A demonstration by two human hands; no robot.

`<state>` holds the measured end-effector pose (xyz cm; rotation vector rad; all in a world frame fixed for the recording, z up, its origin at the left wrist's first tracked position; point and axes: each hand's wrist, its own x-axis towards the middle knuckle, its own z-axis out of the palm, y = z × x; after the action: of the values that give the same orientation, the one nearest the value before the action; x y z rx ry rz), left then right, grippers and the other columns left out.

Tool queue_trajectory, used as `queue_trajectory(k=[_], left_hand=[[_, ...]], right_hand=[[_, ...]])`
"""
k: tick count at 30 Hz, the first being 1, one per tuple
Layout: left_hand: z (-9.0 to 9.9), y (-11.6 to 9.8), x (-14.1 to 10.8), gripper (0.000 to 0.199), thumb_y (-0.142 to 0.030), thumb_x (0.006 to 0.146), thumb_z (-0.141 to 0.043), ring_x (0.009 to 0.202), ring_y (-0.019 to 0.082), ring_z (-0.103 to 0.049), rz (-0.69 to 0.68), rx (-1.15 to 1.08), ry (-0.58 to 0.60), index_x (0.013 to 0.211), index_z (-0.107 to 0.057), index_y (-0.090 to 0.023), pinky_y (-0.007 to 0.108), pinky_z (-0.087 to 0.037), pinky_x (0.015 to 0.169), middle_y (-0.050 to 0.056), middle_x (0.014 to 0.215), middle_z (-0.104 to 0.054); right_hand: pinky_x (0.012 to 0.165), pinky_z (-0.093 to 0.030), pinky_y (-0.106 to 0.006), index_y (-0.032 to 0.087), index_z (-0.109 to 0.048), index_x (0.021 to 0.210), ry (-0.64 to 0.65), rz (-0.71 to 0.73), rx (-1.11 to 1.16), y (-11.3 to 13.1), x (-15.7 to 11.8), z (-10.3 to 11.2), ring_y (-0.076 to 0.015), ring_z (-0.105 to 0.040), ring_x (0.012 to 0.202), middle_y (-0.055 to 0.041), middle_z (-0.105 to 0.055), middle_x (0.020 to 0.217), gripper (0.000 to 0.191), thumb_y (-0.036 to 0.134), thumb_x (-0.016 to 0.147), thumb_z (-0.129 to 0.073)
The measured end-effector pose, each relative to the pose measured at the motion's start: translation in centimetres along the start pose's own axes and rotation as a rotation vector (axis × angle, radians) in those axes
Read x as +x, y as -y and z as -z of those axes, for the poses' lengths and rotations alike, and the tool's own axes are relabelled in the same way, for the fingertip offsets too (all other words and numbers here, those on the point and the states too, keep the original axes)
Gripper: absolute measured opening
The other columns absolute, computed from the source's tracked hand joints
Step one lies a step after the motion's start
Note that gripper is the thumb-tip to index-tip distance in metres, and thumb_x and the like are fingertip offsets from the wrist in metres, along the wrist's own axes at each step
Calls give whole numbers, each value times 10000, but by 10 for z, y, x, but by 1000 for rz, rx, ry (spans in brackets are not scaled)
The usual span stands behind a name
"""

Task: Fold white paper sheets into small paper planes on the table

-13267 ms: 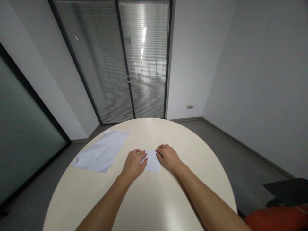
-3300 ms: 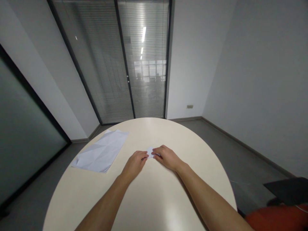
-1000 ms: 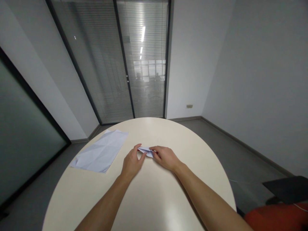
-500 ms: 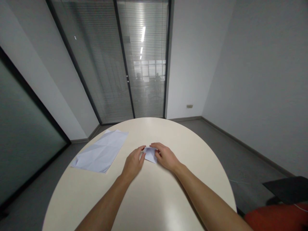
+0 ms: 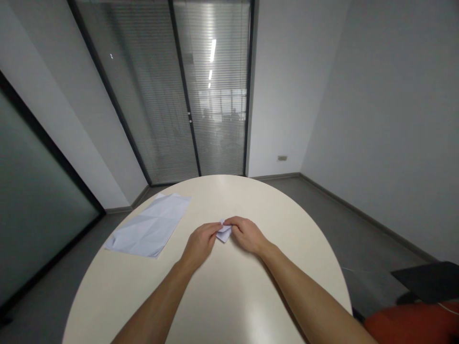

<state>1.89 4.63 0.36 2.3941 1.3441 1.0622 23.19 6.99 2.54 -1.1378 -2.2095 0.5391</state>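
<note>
Both hands, left (image 5: 199,241) and right (image 5: 247,234), pinch the folded paper (image 5: 224,232) shut; uneven pressure could skew the crease.

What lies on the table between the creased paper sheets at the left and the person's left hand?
Only bare tabletop separates the creased sheets from the left hand, as the head view shows.

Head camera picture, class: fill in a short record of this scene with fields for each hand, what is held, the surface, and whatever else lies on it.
Left hand: left hand, fingertips pinching the small folded white paper piece
Right hand: right hand, gripping the same piece from the other side
Held item: mostly hidden by both hands, low over the table
Surface: round cream table
Also there: creased white paper sheets, lying flat at the left, apart from the hands
</note>
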Motion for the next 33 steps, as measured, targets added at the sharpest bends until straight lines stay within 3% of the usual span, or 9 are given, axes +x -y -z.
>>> queue_trajectory(k=[5,11,16,22,27,33], left_hand=[[0,-1,-1,368,-109,919,-531,1149,194,-665,-10,7,56,1189,-729,-262,398,-516,1065,41,1234,-732],[2,-4,-1,339,-119,900,-572,1138,195,-672,-13,40,80,1147,-753,-264,383,-518,1059,37,1221,-737],[2,-5,-1,265,-171,907,-605,1124,206,-678,-10,52,74,1091,-771,-263,398,-524,1049,46,1200,-743],[1,-3,-2,214,-248,944,-602,1163,215,-659,15,64,79,1058,-782,-264,409,-516,1059,58,1246,-723],[-1,0,-2,251,-252,960,-579,1223,228,-632,16,97,102,1120,-770,-273,430,-486,1094,51,1298,-704],[-1,0,-2,270,-269,970,-564,1233,252,-624,3,177,113,1152,-763,-269,464,-462,1106,65,1309,-699]], right_hand=[[936,-490,-308,218,-740,1092,-14,2,-35,4,1,-2,-201,-677,1056,-60,-751,1129,296,274,995,-466],[994,-478,-327,215,-758,1093,-19,44,-36,0,2,-4,-211,-653,1111,-77,-723,1201,249,236,938,-564],[1039,-460,-374,209,-744,1163,-8,88,-87,-7,1,-7,-237,-631,1165,-97,-705,1250,294,223,911,-593],[1124,-403,-467,142,-635,1342,64,154,-173,-9,-2,-9,-301,-556,1308,-179,-607,1409,462,341,926,-602],[1157,-358,-522,137,-588,1394,130,163,-190,-7,-3,-7,-342,-460,1409,-192,-526,1492,506,392,958,-565],[1192,-318,-517,177,-600,1392,137,200,-150,-14,-3,-7,-297,-463,1417,-166,-552,1475,456,373,983,-547]])
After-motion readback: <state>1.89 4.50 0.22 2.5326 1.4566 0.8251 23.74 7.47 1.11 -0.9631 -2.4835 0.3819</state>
